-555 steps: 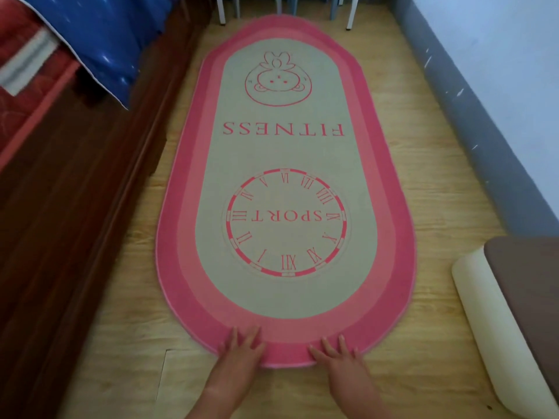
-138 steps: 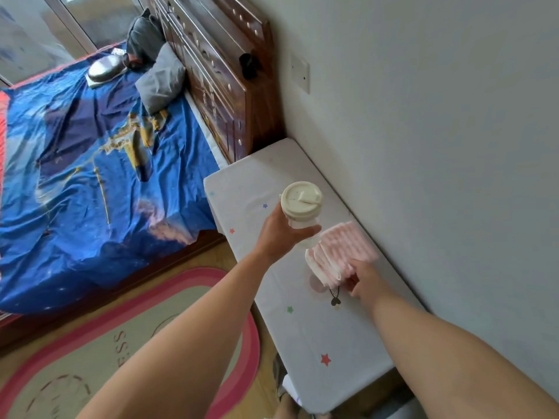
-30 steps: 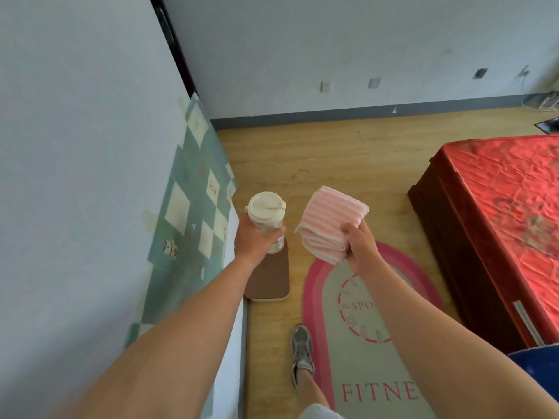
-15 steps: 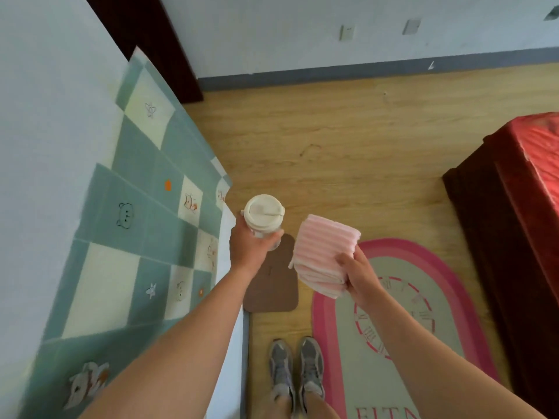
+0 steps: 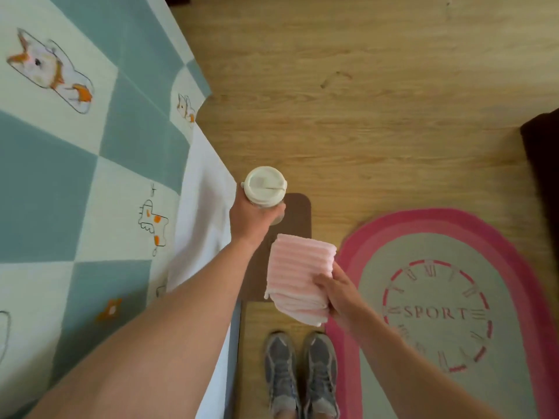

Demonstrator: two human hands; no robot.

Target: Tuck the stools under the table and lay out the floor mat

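Mat point(image 5: 429, 249) is laid out, right; cup point(image 5: 265, 189) is clasped in left grip point(image 5: 251, 220), towel point(image 5: 299, 267) in right grip point(image 5: 340, 294); stool point(image 5: 300, 211) seemingly untucked.

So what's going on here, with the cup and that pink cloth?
A person stands beside a cloth-covered table, looking down. The left hand grips a lidded cup; the right hand holds a folded pink towel. The pink floor mat already lies flat on the wooden floor by their shoes.

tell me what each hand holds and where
The left hand grips the lidded cup round its body; the right hand holds the folded pink towel by its right edge.
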